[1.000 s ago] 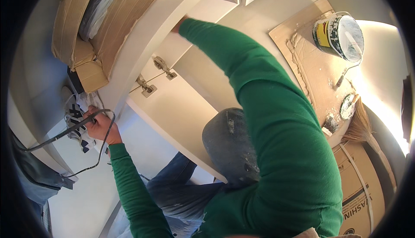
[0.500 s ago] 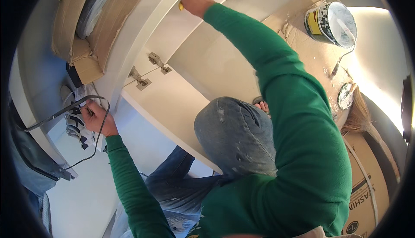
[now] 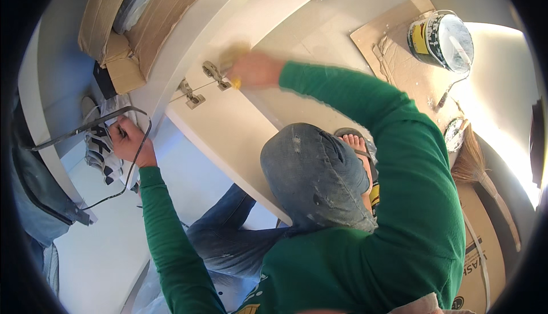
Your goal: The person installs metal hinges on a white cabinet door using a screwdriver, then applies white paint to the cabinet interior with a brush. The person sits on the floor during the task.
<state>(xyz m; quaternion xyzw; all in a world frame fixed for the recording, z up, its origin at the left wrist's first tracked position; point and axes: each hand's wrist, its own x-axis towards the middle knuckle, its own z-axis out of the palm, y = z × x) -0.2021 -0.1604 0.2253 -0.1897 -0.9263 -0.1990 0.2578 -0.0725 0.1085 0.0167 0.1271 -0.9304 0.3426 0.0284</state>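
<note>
My left hand point(image 3: 132, 141) is curled closed at the cabinet's left side, beside a looped black cord point(image 3: 137, 165). Something small and dark shows at its fingers, but what it grips cannot be made out. My right hand point(image 3: 260, 69), smeared by motion, is closed around a blurred yellowish tool point(image 3: 233, 57) whose yellow end shows below the fingers. It is over the open cabinet, close to the metal hinges point(image 3: 214, 75) and the white door panel point(image 3: 228, 137). A second hinge point(image 3: 191, 96) sits to their left. Whether the tool touches the cabinet is unclear.
A paint-stained bucket point(image 3: 419, 43) stands on cardboard point(image 3: 394, 57) at the far right, a straw broom point(image 3: 474, 160) nearer. A large carton point(image 3: 482, 240) lies at the right edge. Cardboard packaging point(image 3: 94, 23) rests on the cabinet at upper left; sneakers point(image 3: 98, 148) lie beyond my left hand.
My right hand has come down and nearer from the upper cabinet corner to the hinges, carrying the yellow-ended tool. My left hand has stayed at about the same place.
</note>
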